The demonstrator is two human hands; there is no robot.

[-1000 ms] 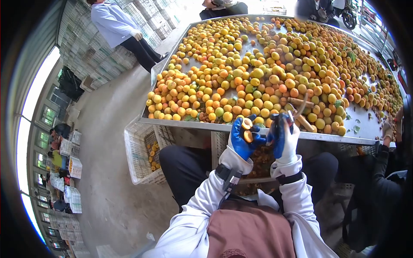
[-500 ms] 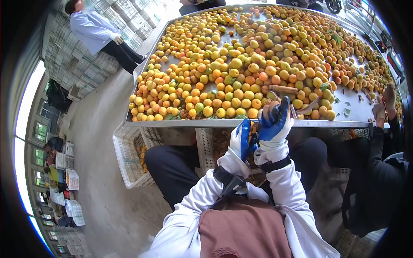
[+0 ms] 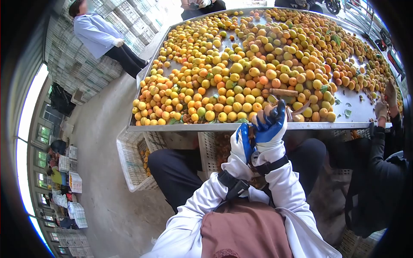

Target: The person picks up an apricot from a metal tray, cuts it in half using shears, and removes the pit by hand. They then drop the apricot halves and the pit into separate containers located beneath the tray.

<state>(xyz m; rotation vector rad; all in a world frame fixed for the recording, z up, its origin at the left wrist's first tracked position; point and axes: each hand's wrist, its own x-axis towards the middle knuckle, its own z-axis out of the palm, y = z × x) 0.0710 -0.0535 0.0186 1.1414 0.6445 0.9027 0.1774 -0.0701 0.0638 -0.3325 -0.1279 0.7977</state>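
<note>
Both hands wear white gloves with blue palms and meet just in front of the table edge. My left hand is closed, its blue fingers round an apricot that is mostly hidden; a brownish-orange bit shows between the hands. My right hand sits against it, slightly higher, with curled bare-looking fingertips. Out past its fingers juts a thin curved blade, its grip hidden in the hand. Just beyond, a wooden handle lies on the heaped apricots.
A metal-rimmed table carries the apricots. Under it stand white crates, one with fruit. A neighbour's gloved hand works at the right edge. A person stands far left near stacked crates; others sit further off.
My hands have shifted slightly left and down together, the curved blade moving with the right one. The orange between them shows less. The standing person's arm and the whole view have shifted a little.
</note>
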